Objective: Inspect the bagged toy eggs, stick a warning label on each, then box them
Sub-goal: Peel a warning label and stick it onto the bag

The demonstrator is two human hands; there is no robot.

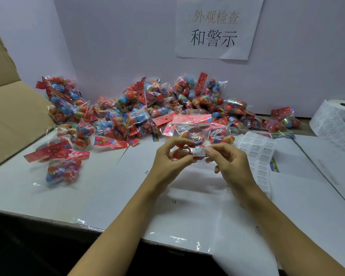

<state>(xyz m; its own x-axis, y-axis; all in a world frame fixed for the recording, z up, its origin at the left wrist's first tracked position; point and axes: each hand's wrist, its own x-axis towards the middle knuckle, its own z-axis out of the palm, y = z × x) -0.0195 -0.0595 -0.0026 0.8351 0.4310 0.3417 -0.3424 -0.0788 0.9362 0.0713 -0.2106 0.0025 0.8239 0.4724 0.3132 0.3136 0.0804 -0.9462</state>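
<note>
A clear bag of toy eggs point(189, 128) with a pink header card is held up above the white table, its lower end between both hands. My left hand point(167, 158) grips the bag's bottom around an orange egg. My right hand point(227, 160) pinches a small white warning label point(199, 152) against the bag. A strip of warning labels point(257, 154) lies just right of my hands. A large heap of bagged eggs point(139, 108) fills the back of the table. Two bags point(62, 164) lie apart at the left.
An open cardboard box point(12, 108) stands at the left edge. A label roll point(335, 120) sits at the far right. A paper sign point(217, 28) hangs on the back wall. White sheets point(127, 186) cover the table point(18, 188).
</note>
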